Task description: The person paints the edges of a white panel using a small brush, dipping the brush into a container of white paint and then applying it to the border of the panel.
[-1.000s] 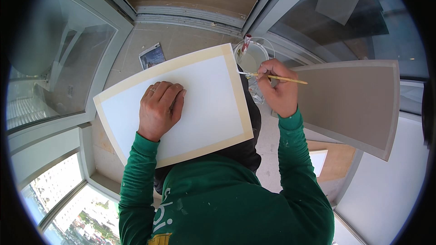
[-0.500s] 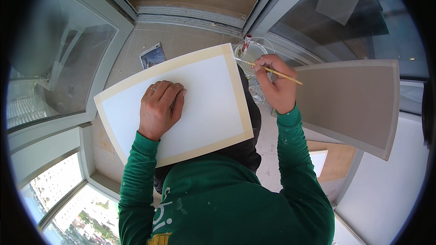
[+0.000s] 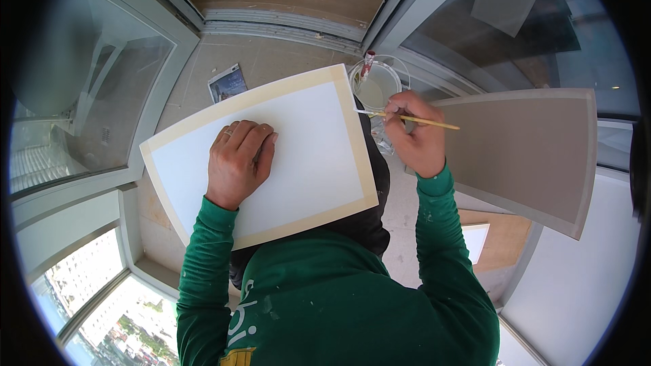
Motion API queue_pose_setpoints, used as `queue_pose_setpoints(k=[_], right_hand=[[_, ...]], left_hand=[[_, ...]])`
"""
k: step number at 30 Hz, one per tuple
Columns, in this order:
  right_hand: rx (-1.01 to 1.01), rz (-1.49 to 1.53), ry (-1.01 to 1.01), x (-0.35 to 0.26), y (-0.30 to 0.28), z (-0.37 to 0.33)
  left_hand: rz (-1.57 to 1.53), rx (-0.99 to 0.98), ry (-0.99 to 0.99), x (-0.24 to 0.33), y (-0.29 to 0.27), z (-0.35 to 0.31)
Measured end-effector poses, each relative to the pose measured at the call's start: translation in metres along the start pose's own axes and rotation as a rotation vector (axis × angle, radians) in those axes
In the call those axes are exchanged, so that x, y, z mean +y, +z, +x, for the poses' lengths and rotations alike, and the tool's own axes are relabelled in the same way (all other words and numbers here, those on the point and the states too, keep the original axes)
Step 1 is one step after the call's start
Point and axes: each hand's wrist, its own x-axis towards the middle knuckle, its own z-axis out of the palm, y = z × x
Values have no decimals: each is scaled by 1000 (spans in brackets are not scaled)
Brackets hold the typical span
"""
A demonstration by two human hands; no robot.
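A white panel [image 3: 308, 156] with a cream border strip [image 3: 264, 102] lies tilted across my lap. My left hand [image 3: 239, 163] rests on the panel's white face, its fingers curled under; whether they hold anything is hidden. In my right hand [image 3: 417, 134] is a thin paintbrush [image 3: 434, 123] with a yellow handle, pinched between thumb and fingers. Its white tip meets or nearly meets the panel's right edge; I cannot tell if it touches. Just beyond that hand stands a clear bucket [image 3: 385, 88] with a wire handle and a red-handled tool [image 3: 368, 61] in it.
To the right, a large grey-brown board [image 3: 522, 149] with a paler border leans outward. A printed card or magazine [image 3: 228, 83] lies on the tiled floor past the panel. Glass doors [image 3: 95, 88] flank both sides, and a sliding-door track [image 3: 285, 27] crosses the far side.
My right hand has come down and slightly toward me with the paintbrush, its tip sliding lower along the panel's right edge. The left hand and panel have stayed put.
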Motion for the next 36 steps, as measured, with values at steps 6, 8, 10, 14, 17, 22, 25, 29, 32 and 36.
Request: queue_pose_setpoints(k=[6,8,10,14,17,22,25,29,32,36], right_hand=[[89,64,28,2,5,6],[96,29,-29,1,7,13],[100,11,-41,2,10,15],[74,-6,-41,5,10,15],[50,-14,-11,5,8,11],[32,-50,-13,1,4,6],[15,-37,-6,4,1,2],[24,47,53,5,1,-4],[65,87,40,3,1,-1],[96,77,-4,11,5,6]], left_hand=[[3,0,-2,-1,0,0],[4,-5,-7,-1,0,0],[2,1,1,-1,0,0],[3,7,6,-1,1,0],[1,16,13,0,1,2],[6,-1,-3,0,0,0],[6,-2,-4,-1,2,0],[2,2,0,-1,1,1],[10,-6,0,0,0,2],[15,-1,12,0,2,2]])
